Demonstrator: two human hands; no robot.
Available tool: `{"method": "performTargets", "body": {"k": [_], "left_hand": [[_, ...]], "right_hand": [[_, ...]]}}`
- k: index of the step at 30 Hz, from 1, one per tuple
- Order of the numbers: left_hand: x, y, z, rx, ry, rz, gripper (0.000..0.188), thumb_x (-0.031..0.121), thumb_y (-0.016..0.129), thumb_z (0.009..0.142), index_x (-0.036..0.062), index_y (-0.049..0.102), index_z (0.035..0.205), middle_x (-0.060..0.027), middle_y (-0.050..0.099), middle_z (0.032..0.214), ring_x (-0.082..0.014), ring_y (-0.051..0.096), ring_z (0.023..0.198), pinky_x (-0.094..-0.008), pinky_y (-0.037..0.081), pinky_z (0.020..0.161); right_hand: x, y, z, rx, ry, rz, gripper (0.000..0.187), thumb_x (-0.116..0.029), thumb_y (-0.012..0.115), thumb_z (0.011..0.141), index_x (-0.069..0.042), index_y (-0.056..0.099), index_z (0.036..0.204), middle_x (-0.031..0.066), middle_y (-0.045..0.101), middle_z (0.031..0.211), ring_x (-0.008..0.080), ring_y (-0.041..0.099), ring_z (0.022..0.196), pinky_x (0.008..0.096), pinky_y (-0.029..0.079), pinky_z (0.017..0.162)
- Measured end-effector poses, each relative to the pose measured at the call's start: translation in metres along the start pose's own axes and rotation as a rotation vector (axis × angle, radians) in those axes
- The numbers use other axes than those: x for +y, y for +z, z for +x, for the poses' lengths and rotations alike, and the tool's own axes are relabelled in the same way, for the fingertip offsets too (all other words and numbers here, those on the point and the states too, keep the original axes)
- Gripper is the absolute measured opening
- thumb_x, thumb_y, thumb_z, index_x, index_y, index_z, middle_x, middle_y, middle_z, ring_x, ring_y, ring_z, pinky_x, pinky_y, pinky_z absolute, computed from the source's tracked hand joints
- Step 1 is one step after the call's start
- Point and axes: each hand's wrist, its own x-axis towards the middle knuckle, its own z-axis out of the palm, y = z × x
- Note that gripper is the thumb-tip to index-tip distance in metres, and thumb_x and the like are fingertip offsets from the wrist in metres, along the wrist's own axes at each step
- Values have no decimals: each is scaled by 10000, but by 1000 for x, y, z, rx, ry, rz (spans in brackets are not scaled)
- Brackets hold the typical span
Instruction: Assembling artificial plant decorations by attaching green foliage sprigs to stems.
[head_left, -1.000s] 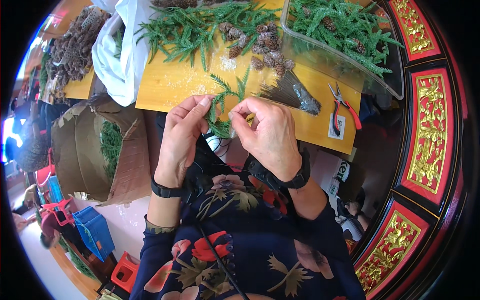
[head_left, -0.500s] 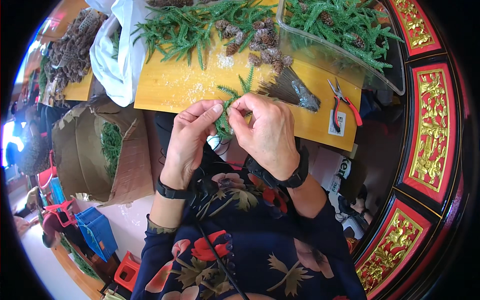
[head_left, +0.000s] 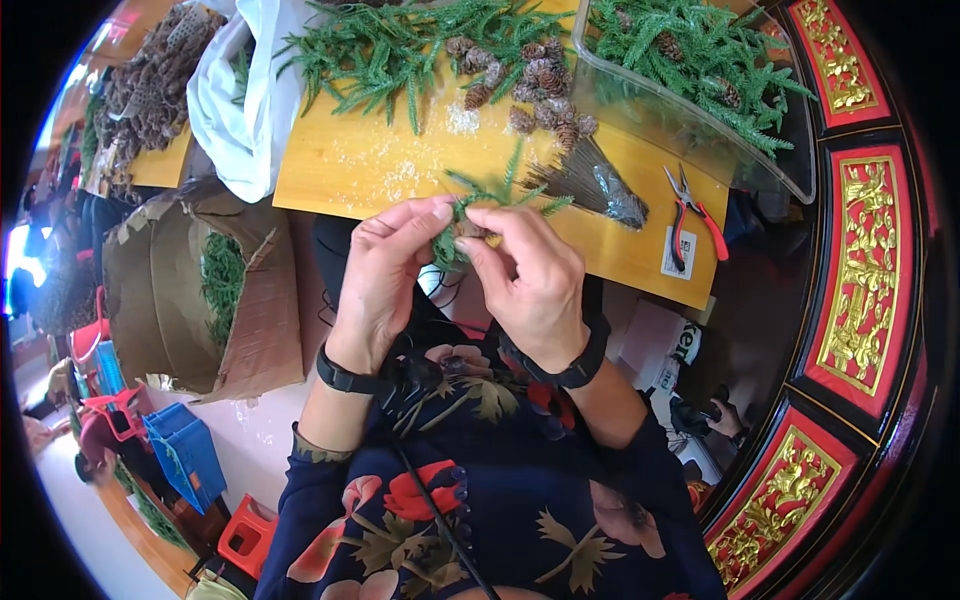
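Note:
Over the table's near edge, both my hands are closed on a green artificial pine sprig [head_left: 508,182]. My left hand [head_left: 385,265] pinches it between thumb and forefinger, with some green needles hanging below the fingertips. My right hand [head_left: 540,280] meets it from the other side, thumb and forefinger bent together at the sprig's middle. Something small and brownish shows between the fingertips, too covered to name. Beyond the right hand lies a bundle of thin brown wires [head_left: 590,180] partly wrapped in clear plastic.
Pine cones [head_left: 545,85] and loose green sprigs [head_left: 370,60] lie across the far table [head_left: 330,165]. A clear bin [head_left: 690,135] of greenery stands far right, near red-handled pliers [head_left: 690,215]. Left are a white bag [head_left: 235,120] and a cardboard box [head_left: 165,300]; carved panels [head_left: 860,270] line the right.
My right fingers have shifted slightly at the sprig, and its tips now spread more to the right. The view has moved a little, while my left hand keeps its pinch.

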Motion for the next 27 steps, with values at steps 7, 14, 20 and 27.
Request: {"method": "performTargets", "body": {"k": [7, 14, 20, 27], "left_hand": [[-4, 7, -8, -16, 247, 262, 158, 37, 686, 847, -23, 710, 990, 9, 613, 762, -50, 482, 663, -196, 390, 615], [-8, 11, -14, 49, 600, 669, 146, 36, 711, 823, -28, 710, 954, -9, 555, 705, -75, 485, 677, -212, 375, 629], [-10, 5, -16, 81, 622, 643, 107, 39, 704, 829, -31, 702, 910, -17, 555, 712, -70, 472, 653, -222, 369, 595], [-4, 1, -22, -9, 321, 464, 79, 42, 682, 848, -21, 701, 892, -1, 548, 734, -58, 476, 665, -213, 360, 603]], "right_hand": [[1, 5, -5, 81, -185, -146, 258, 28, 753, 733, -15, 628, 954, 85, 657, 802, 125, 594, 548, 236, 447, 497], [-10, 2, -6, 12, -4, -61, 268, 17, 760, 735, -22, 630, 965, 55, 652, 793, 84, 543, 537, 233, 415, 485], [-9, -18, 3, -95, 164, 114, 218, 1, 713, 799, -14, 632, 1001, 8, 642, 783, 27, 530, 606, 202, 400, 524], [10, -31, 52, -394, 97, 59, 136, -32, 646, 877, 7, 661, 1007, -2, 648, 819, 19, 542, 691, 180, 411, 603]]}}
